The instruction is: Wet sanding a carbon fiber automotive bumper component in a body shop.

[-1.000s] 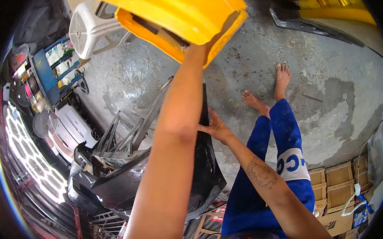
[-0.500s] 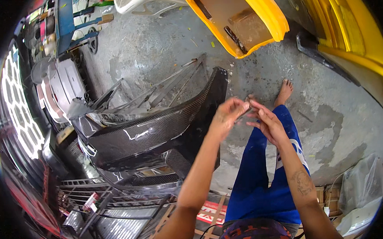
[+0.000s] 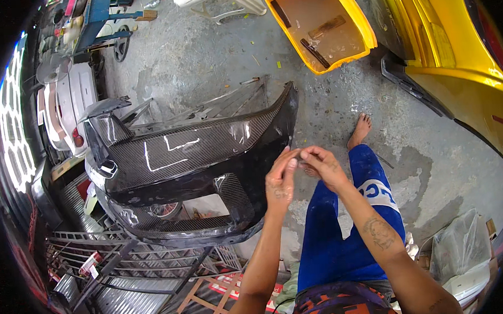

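Workshop floor [image 3: 174, 62] | I'm watching remotely: left hand [image 3: 280, 179] and right hand [image 3: 327, 166] are meeting, fingers pinching a small grey piece [image 3: 298, 156], probably pairing up to steady it | piece is hovering near the black bumper [image 3: 175, 140], yellow tub [image 3: 363, 20] standing beyond

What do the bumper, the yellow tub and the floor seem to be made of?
Bumper: probably carbon fibre, or something patterned like it, with a glossy finish; a fine weave and sharp reflections show.
Yellow tub: likely moulded plastic, smooth with a slight sheen; the rim is thick and rounded.
Floor: seemingly concrete, shiny in places; it is grey, patchy and stained.
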### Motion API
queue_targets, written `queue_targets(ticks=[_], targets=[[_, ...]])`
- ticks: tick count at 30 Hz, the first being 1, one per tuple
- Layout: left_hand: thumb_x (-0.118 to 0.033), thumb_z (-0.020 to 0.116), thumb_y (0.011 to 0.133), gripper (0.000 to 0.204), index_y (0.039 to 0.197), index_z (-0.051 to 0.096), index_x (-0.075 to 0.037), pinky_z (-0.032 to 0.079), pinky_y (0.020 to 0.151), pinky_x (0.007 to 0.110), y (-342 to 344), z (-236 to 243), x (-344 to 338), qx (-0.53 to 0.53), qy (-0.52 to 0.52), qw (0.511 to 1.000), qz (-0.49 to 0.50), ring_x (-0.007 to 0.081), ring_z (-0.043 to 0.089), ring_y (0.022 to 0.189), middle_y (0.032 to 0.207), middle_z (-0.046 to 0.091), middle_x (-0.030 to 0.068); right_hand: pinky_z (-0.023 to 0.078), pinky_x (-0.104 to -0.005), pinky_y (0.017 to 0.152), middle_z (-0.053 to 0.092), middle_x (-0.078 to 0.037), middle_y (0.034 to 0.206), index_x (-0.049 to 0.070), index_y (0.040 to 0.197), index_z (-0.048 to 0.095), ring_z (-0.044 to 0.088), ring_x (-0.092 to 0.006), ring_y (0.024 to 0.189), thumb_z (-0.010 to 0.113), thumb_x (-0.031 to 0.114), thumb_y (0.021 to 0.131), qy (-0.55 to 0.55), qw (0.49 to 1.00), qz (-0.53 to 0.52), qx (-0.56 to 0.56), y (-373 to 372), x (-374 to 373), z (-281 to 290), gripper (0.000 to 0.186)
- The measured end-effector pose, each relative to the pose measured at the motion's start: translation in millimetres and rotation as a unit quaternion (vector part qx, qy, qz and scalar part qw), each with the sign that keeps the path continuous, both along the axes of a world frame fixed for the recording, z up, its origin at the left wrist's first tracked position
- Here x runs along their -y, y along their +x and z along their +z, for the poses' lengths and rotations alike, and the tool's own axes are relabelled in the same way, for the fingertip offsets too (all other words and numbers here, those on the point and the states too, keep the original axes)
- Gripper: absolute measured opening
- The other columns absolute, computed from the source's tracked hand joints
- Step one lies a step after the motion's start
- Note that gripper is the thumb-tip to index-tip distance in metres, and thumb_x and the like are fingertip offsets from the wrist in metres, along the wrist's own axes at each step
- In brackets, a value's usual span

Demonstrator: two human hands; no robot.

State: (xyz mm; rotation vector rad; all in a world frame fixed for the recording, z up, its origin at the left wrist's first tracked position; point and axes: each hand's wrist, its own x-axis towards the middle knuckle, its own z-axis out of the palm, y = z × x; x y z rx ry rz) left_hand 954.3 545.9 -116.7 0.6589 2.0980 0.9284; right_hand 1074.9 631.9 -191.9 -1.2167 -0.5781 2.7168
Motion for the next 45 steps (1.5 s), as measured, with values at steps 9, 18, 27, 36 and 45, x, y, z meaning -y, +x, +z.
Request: queue_targets(ticks=[9,18,27,36,45], targets=[[-0.019,0.06,0.103,0.034,0.128,0.06,0.004,0.062,0.076,0.032,-110.1,115.2,6.0,-0.16,0.019,0.983,0.093,0.0245,0.071,0.104,0.12,0.069,0.0178,0.018,-0.0521,0.123,0.019,-0.025,0.165,-0.004,0.156,0.023,0.017,-0.0386,0.154,0.054,0.047,0.101,0.579,0.811,0.018,0.085,-132.3,51.0,19.9,0.081],[-0.012,0.063,0.095,0.049,0.138,0.052,0.007,0.034,0.118,0.047,-173.5,69.7,25.7,-0.431,-0.076,0.717,-0.543,0.0361,0.04,0.145,0.152,0.046,0.021,0.019,-0.0505,0.123,0.01,-0.031,0.164,-0.001,0.16,0.01,0.014,-0.0451,0.153,0.065,0.053,0.094,0.435,0.874,0.077,0.2,-81.8,102.6,-20.3,0.101],[-0.018,0.051,0.1,0.048,0.138,0.051,0.011,0.027,0.122,0.046,-132.2,-3.7,-48.2,-0.454,-0.12,0.605,-0.643,0.0361,0.033,0.148,0.152,0.045,0.0246,0.019,-0.0579,0.121,-0.013,-0.033,0.163,0.01,0.162,-0.004,0.001,-0.0523,0.151,0.086,0.061,0.068,0.356,0.926,0.078,0.102,-78.5,119.2,-32.1,0.14],[-0.016,0.052,0.093,0.056,0.14,0.048,0.014,0.028,0.121,0.046,-118.3,-45.6,-76.2,-0.438,-0.195,0.577,-0.661,0.0399,0.035,0.147,0.153,0.042,0.0291,0.014,-0.0587,0.123,-0.018,-0.034,0.161,0.006,0.16,-0.013,-0.003,-0.0573,0.149,0.086,0.06,0.067,0.296,0.935,0.165,0.1,-84.4,114.0,-12.7,0.145],[-0.018,0.053,0.092,0.052,0.131,0.057,0.015,0.038,0.113,0.047,-98.8,-96.7,-99.9,-0.465,-0.267,0.618,-0.575,0.0424,0.052,0.133,0.14,0.054,0.0334,0.017,-0.0574,0.122,-0.019,-0.036,0.16,0.004,0.158,-0.015,-0.003,-0.0551,0.15,0.087,0.055,0.068,0.251,0.945,0.193,0.082,-89.1,104.7,-7.5,0.146]])
